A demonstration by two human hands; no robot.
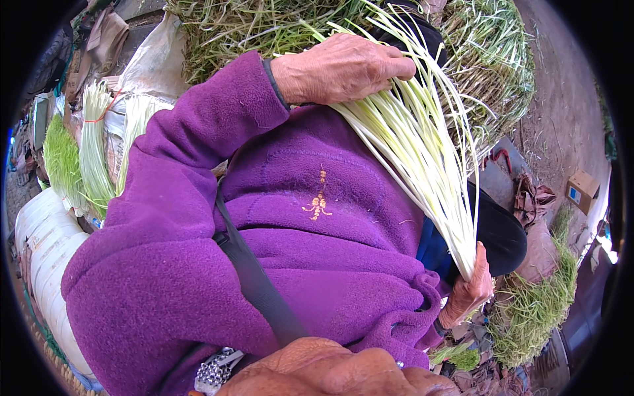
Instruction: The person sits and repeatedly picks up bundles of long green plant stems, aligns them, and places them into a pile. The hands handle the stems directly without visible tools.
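Observation:
A loose bundle of long, pale yellow-green stalks, like blanched chives (411,143), slants across the right side of my purple fleece top. My left hand (346,69) lies over its upper, leafy part, with the fingers bent around some stalks; part of the grip is hidden. At the lower right, my right hand (468,292) holds the white base ends gathered together. Beyond my left hand is a large heap of green and straw-coloured stalks (257,29). Another large heap (495,64) lies at the upper right.
Tied pale bundles (95,143) and a green-topped bundle (62,163) stand at left, above a white ribbed object (49,257). Right are a small cardboard box (583,190), brown crumpled cloth (532,200) and more green stalks (530,312). A dark strap (262,292) crosses my front.

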